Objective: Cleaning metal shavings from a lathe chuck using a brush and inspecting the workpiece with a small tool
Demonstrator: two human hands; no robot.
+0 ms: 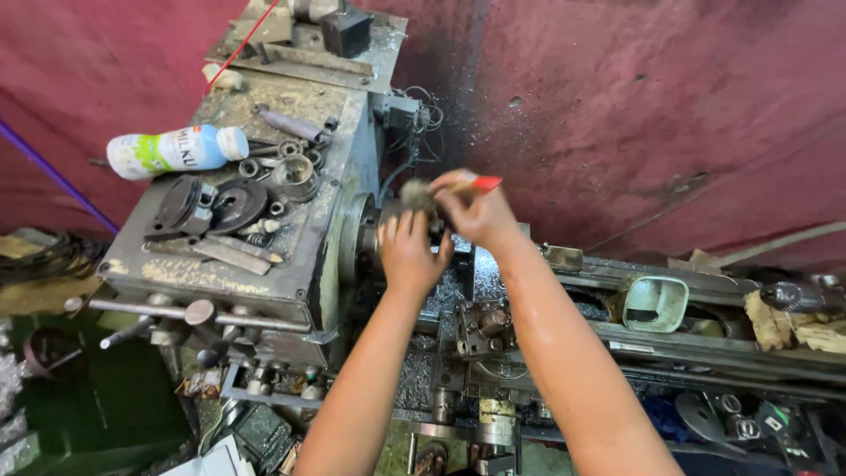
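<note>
A worn grey metal lathe [291,256] fills the middle of the view. My right hand [476,211] grips a small paintbrush with a red handle [485,183], its dirty bristles [414,194] pointing left over the chuck [366,238]. My left hand [410,251] rests on the chuck just below the bristles, fingers curled over it. The workpiece in the chuck is hidden behind my hands. Metal chips lie on the bed under my forearms.
On the headstock top lie a white and blue plastic bottle [172,150], round metal plates [216,204], rings and flat bars. The tool post [489,326] sits below my right forearm. A pale green cup [654,302] rests on the bed at right. A dark red wall stands behind.
</note>
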